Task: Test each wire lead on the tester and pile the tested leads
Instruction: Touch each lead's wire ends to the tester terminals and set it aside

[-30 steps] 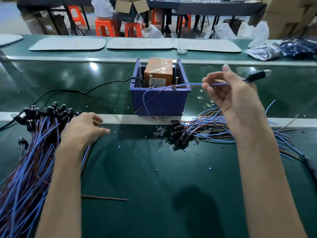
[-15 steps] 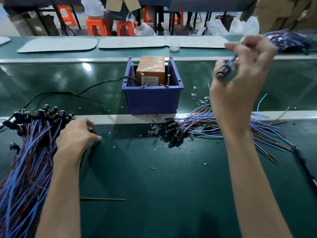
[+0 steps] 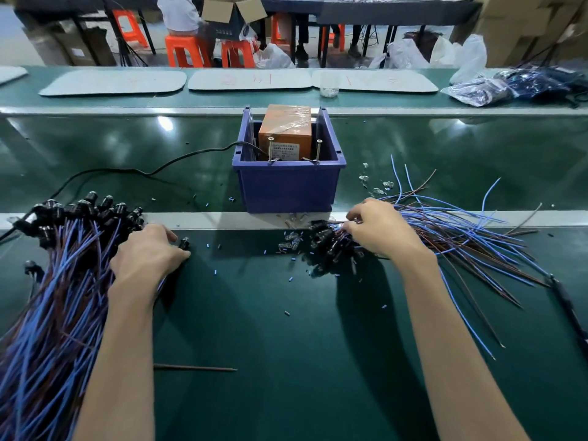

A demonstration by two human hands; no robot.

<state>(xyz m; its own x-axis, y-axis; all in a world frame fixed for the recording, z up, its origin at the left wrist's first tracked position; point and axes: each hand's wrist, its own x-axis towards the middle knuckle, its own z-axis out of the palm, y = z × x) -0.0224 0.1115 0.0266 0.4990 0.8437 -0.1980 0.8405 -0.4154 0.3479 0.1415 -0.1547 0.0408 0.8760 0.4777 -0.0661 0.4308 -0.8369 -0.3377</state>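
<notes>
Beneath left hand: large bundle of blue-brown, black-capped wire leads, one gripped at near edge. Beneath right hand: looser pile of same leads, strands pinched. Ahead between hands: orange box tester in blue plastic bin. Likely laying tested lead down; next, fresh one to tester.

The left pile runs off the left and bottom edges. The right hand buries its fingertips among the right pile. The left hand covers whatever it holds. Neither grip is clear. The tester label is unreadable, and its base sits hidden behind the bin wall.
</notes>
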